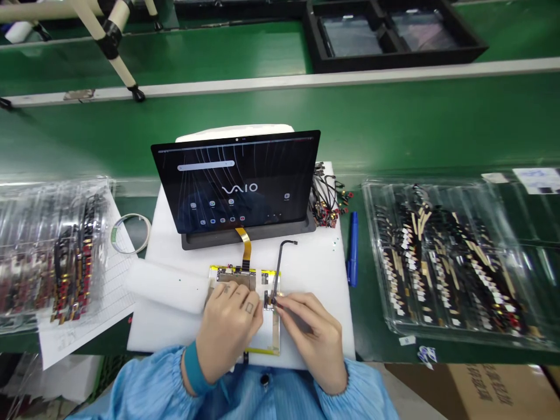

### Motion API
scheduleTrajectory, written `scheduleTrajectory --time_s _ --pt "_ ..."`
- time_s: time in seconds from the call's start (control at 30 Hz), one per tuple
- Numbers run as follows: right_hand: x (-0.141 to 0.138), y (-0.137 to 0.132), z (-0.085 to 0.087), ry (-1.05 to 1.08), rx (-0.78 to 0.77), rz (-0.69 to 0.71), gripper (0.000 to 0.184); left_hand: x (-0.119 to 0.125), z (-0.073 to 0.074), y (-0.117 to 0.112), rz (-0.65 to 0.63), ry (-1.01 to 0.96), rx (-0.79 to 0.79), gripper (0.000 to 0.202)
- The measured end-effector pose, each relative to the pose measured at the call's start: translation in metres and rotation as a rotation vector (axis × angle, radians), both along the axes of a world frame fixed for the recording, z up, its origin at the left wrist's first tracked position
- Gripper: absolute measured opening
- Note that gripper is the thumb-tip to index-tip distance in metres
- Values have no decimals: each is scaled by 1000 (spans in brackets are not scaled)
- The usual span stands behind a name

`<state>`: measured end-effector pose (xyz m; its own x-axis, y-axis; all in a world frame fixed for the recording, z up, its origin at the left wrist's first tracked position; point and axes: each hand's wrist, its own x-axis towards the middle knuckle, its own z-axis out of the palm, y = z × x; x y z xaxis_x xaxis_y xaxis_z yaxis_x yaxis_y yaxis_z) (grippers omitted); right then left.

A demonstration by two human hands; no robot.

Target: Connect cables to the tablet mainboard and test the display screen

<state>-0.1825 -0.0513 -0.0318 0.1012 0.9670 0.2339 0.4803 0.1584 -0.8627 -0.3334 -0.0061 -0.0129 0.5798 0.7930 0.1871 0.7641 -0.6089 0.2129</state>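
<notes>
Right hand (312, 333) pinches a thin black cable (276, 274) — left hand (230, 329) lies flat on the circuit board (236, 274).

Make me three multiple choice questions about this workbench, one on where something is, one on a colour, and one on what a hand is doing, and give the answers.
1. Where does the blue pen lie?
A. Under the foam block
B. Between the white pad and the clear tray on the right
C. Inside the clear tray on the left

2. What colour is the band on the left wrist?
A. Red
B. Teal
C. Yellow

3. What is the right hand doing?
A. Pinching a thin black cable
B. Gripping the blue pen
C. Resting on the foam block

Answers:
1. B, it lies on the green bench by the pad's right edge.
2. B, the teal band shows at the sleeve cuff.
3. A, its fingers hold the cable near its lower end.
</notes>
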Motion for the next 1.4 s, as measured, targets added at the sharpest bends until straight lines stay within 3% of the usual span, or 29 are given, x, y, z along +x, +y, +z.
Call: scheduleTrajectory --time_s 0.27,0.7,0.97,1.4 --pt "-1 0 0 -2 -17 -1 20 -15 9 4 -81 -155 64 11" --pt "0 0 -3 -36 3 21 20 -17 6 1 -237 -113 56 24" --pt "-1 2 -2 -45 19 22 23 -26 4 -1 -224 -128 -4 25" --pt "1 7 -1 -135 28 40 18 -12 -1 0 -176 -95 98 23"
